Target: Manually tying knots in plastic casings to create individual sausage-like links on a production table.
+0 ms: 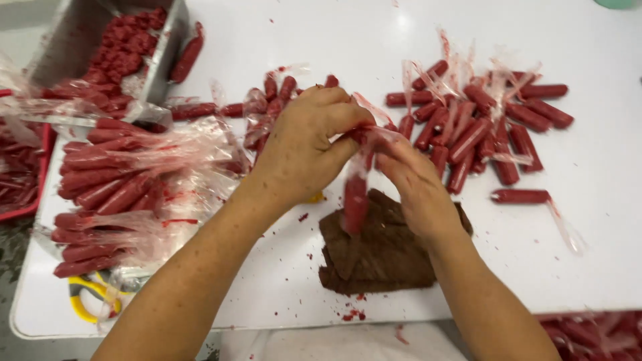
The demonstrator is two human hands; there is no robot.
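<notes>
Both hands meet above a folded dark-brown cloth (384, 251) that lies on the white table (588, 220), near its front edge. The left hand (304, 147) is curled, thumb and fingertips pressed together on the clear plastic wrapper at the top of a short red sausage stick (355, 200). The right hand (414, 184) pinches the same wrapper just beside the left thumb, its fingers bent inward. The stick hangs upright between the two hands, its lower end over the cloth's far edge — whether it touches the cloth cannot be told.

Right of the cloth and further back lies a loose pile of wrapped red sausage sticks (478, 124), their clear plastic tails sticking up. One single red stick (520, 196) lies apart from that pile, on the bare table right of the cloth, with a plastic tail trailing from its right end.

Left of the cloth sits a heap of longer red sticks in crumpled clear plastic (114, 194), smeared with red. Behind it, at the far left corner, stands a grey metal tray (70, 43) holding crumbled red meat. A few more red sticks (271, 100) lie behind the left hand. Yellow-handled scissors (90, 297) lie at the table's front left corner, partly under the plastic — well left of the cloth. Small red crumbs dot the table around the cloth.
</notes>
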